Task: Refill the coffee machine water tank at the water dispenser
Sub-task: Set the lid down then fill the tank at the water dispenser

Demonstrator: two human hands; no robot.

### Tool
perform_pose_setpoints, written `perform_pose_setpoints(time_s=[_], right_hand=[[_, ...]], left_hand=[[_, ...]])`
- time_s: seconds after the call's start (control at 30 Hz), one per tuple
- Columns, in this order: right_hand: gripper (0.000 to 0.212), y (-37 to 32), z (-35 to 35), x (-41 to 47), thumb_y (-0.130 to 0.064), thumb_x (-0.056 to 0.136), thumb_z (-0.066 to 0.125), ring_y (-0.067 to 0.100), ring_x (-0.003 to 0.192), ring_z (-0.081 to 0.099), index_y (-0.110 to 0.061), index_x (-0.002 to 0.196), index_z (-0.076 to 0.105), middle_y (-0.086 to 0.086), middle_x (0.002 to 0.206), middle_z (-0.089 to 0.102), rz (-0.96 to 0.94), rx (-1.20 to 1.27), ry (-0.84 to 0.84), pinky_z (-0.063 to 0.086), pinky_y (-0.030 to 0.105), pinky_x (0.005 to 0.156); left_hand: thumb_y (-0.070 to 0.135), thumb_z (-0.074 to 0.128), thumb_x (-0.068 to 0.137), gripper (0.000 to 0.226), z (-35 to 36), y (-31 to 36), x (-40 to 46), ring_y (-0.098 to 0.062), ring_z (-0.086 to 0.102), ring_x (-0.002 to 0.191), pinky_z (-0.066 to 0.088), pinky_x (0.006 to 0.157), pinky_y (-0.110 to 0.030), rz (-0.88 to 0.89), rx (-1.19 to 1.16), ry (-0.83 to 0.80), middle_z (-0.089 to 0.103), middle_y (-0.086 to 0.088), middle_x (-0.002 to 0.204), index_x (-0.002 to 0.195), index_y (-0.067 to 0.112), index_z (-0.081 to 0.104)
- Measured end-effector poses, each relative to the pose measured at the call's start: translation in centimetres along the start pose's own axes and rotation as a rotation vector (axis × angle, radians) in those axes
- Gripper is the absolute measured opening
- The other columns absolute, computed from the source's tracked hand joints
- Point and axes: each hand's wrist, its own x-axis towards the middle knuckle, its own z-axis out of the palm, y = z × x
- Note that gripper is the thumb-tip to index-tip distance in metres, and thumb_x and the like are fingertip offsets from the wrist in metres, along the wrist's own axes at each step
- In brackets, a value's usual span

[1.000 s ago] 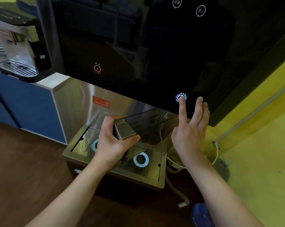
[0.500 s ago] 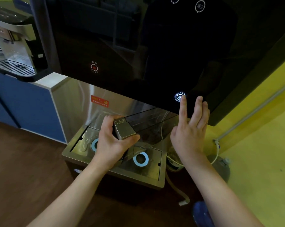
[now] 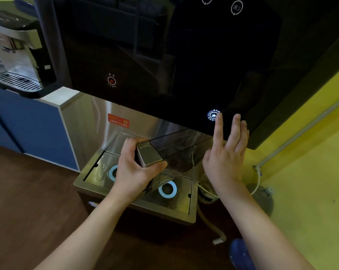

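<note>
While the left hand [image 3: 133,172] grips the water tank [image 3: 176,152] by its metal end, the right hand [image 3: 226,152] reaches up to the dispenser's glowing white button [image 3: 213,114].

The tank, clear and dark-tinted, lies tilted under the black glass front of the water dispenser [image 3: 164,55], above the steel drip tray [image 3: 186,213] with its two blue-ringed drains; the left fingers [image 3: 129,149] are wrapped round the silver cap, thumb below it. The right fingers [image 3: 219,123] are spread wide and hold nothing, the forefinger tip at the lit button's edge (whether it presses the glass I cannot tell). A red button [image 3: 111,81] glows further left. The coffee machine [image 3: 18,61] stands on the blue-fronted worktop [image 3: 55,97] at far left.
</note>
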Motion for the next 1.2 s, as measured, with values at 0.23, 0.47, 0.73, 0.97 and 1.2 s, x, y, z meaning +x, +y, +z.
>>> perform_pose_setpoints(time_s=[0.23, 0.47, 0.73, 0.97, 1.2], right_hand=[[0.096, -0.1, -0.2, 0.0, -0.008, 0.083, 0.062, 0.045, 0.148, 0.012, -0.019, 0.158, 0.004, 0.026, 0.161, 0.009, 0.002, -0.003, -0.022, 0.02, 0.057, 0.12], [0.095, -0.1, -0.2, 0.0, -0.008, 0.083, 0.062, 0.045, 0.148, 0.012, -0.019, 0.158, 0.005, 0.025, 0.16, 0.008, 0.002, -0.001, -0.011, 0.02, 0.057, 0.119], [0.096, -0.2, 0.0, 0.1, -0.008, 0.082, 0.063, 0.046, 0.147, 0.012, -0.019, 0.158, 0.004, 0.026, 0.16, 0.009, 0.005, -0.006, -0.016, 0.019, 0.057, 0.12], [0.093, -0.3, -0.2, 0.1, -0.006, 0.082, 0.062, 0.046, 0.147, 0.013, -0.016, 0.158, 0.008, 0.027, 0.16, 0.012, 0.019, 0.002, -0.021, 0.021, 0.058, 0.119], [0.089, -0.5, -0.6, 0.3, -0.01, 0.082, 0.062, 0.045, 0.146, 0.013, -0.021, 0.158, 0.017, 0.023, 0.158, 0.007, 0.031, 0.001, -0.054, 0.021, 0.059, 0.118]], left_hand=[[0.027, 0.086, 0.061, 0.058, 0.0, -0.2, 0.0, -0.001, 0.058, 0.104, 0.043, 0.08, -0.005, -0.001, -0.023, -0.007, 0.06, 0.001, 0.112, 0.104, 0.044, 0.052], [0.029, 0.085, 0.061, 0.057, -0.1, -0.5, 0.0, -0.003, 0.058, 0.107, 0.042, 0.083, -0.007, -0.005, -0.035, -0.004, 0.06, 0.003, 0.114, 0.107, 0.042, 0.053], [0.035, 0.083, 0.06, 0.058, -0.2, -0.9, 0.2, -0.002, 0.056, 0.109, 0.04, 0.084, -0.004, 0.0, -0.043, -0.002, 0.06, 0.005, 0.116, 0.109, 0.045, 0.053], [0.026, 0.086, 0.06, 0.058, 0.0, -0.9, 0.4, -0.005, 0.058, 0.106, 0.042, 0.082, -0.006, 0.003, -0.046, 0.008, 0.06, 0.002, 0.112, 0.105, 0.045, 0.054], [0.033, 0.085, 0.06, 0.058, -0.1, -1.2, 0.6, -0.004, 0.059, 0.105, 0.043, 0.081, -0.006, 0.019, -0.028, 0.003, 0.06, 0.003, 0.112, 0.103, 0.053, 0.052]])
